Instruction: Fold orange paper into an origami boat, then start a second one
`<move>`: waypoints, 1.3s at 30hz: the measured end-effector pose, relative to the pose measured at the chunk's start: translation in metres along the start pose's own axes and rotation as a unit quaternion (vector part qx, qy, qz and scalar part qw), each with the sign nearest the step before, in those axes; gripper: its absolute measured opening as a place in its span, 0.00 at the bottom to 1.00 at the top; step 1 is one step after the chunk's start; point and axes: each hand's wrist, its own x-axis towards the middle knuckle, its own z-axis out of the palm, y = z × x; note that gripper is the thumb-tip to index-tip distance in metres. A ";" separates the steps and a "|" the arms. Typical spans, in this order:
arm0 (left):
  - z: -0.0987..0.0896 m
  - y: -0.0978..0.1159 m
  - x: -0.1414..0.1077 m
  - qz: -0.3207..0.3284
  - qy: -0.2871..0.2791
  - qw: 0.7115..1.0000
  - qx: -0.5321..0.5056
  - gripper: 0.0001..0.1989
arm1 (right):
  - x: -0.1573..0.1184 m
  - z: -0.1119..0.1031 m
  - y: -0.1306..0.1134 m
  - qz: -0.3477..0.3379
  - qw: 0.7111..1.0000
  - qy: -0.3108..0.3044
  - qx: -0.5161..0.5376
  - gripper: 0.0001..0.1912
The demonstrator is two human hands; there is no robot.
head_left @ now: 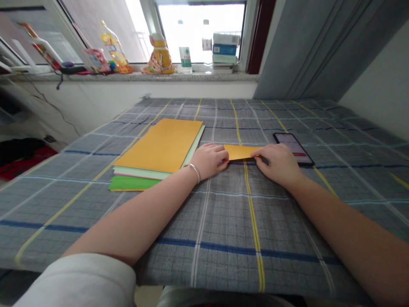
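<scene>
We are wearing a white sleeve [79,281] at the near edge and reaching both bare forearms across a checked cloth [223,226].

Left hand [209,161]: half curled, knuckles up, fingertips on the left end of an orange strip [240,152]. We cannot tell whether it is pinching or only pressing. A bangle [194,172] is circling the wrist.

Right hand [277,164]: also half closed, fingers lying over the strip's right end. A dark stub [265,160], perhaps a pen, is showing beneath them; we cannot tell whether it is held.

The strip is lying flat on the cloth between the hands. Uneven pressure from either hand could skew it, and the soft cloth could let it slide.

Paper stack [158,147]: just beside the left wrist, an orange sheet lying over pale green, with a green sheet [132,183] jutting out at the bottom. A careless wrist or the bangle could catch its edge and fan the pile.

Phone [294,147]: lying just beyond the right hand, close enough to be knocked by a sideways swing.

Farther off, a stone sill [134,76] is holding a bottle [114,47], a yellow jar [159,55] and stacked boxes [226,49] below the window, with a curtain [306,51] hanging to the right.
</scene>
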 end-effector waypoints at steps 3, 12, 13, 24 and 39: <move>0.000 0.007 0.000 -0.009 0.028 0.999 -0.019 0.06 | 0.003 0.002 -0.011 -0.005 1.000 0.009 -0.010 0.09; -0.001 0.012 0.001 -0.003 0.021 0.999 -0.031 0.08 | 0.003 0.008 -0.011 0.025 1.000 0.001 0.001 0.07; -0.001 0.012 0.001 -0.003 0.016 0.999 -0.033 0.08 | 0.003 0.009 -0.010 0.028 1.000 -0.004 0.001 0.07; -0.009 0.000 0.002 -0.077 -0.008 0.997 -0.020 0.10 | -0.003 0.008 0.009 0.166 0.986 -0.010 0.013 0.04; -0.001 -0.007 -0.003 -0.046 -0.090 0.989 -0.112 0.07 | -0.004 0.014 0.025 0.273 0.956 -0.067 0.083 0.09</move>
